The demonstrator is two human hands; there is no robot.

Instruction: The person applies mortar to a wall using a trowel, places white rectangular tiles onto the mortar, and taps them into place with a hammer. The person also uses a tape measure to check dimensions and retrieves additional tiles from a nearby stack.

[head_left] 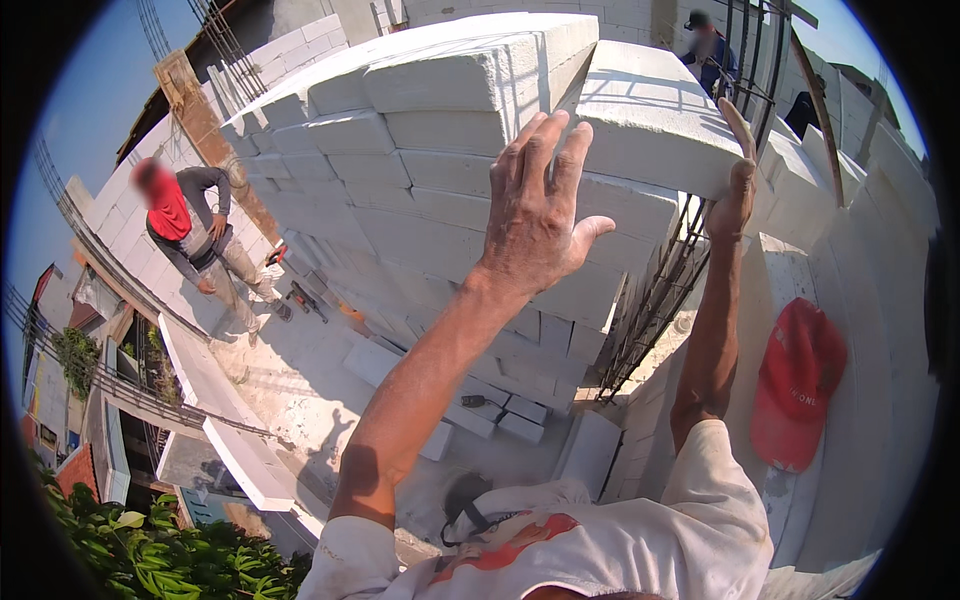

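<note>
A white lightweight concrete block [640, 140] lies at the top of a wall of stacked blocks [430, 150], slightly angled to the block on its left. My right hand [735, 180] rests against its right end, fingers stretched upward along the edge. My left hand [540, 200] is raised in front of the stack with fingers stretched and thumb apart, and it holds nothing. Its fingertips overlap the gap between the two top blocks; I cannot tell whether they touch. Below my right hand, steel rebar [655, 300] stands beside the wall's end.
A person [190, 230] with a red head covering stands at the left. Another person [712, 55] is beyond the wall near upright rebar [770, 60]. A red cap [798, 385] lies on the ledge at right. Loose blocks [520, 425] lie on the floor below.
</note>
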